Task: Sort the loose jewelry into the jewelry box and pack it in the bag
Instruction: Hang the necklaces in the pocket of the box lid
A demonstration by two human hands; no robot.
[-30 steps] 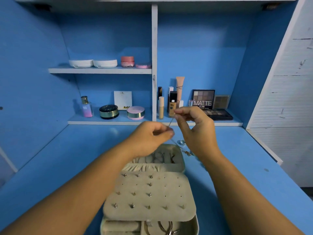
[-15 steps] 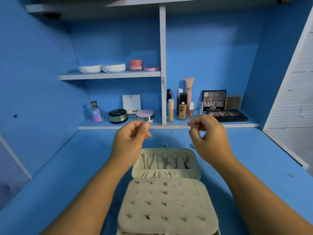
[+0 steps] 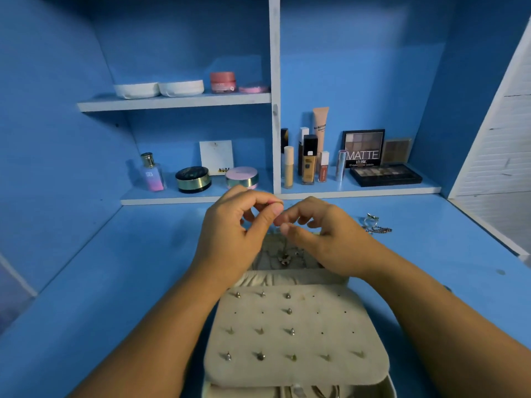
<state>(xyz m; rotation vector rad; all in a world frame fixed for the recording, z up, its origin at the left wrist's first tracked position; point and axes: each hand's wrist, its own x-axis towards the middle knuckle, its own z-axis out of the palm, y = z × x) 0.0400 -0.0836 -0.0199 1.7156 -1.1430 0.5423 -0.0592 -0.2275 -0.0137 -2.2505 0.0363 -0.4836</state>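
Note:
A beige jewelry box point(image 3: 296, 369) lies open on the blue desk, its earring flap point(image 3: 296, 331) studded with several earrings. Above the box's lid section, my left hand point(image 3: 230, 237) and my right hand point(image 3: 324, 239) are close together, both pinching a thin necklace chain. Its pendant point(image 3: 284, 259) hangs down between them in front of the lid pocket. A loose ring point(image 3: 371, 219) and a small chain point(image 3: 380, 230) lie on the desk to the right of my right hand.
Two shelves at the back hold cosmetics: a perfume bottle point(image 3: 152, 173), round compacts point(image 3: 193, 179), foundation bottles point(image 3: 309, 162), an eyeshadow palette point(image 3: 385, 173). White bowls point(image 3: 159, 89) sit on the upper shelf. A white panel point(image 3: 494, 145) stands on the right.
My hands have come together from apart and moved lower, over the box lid. The necklace pendant now hangs between them. The view has moved closer to the desk.

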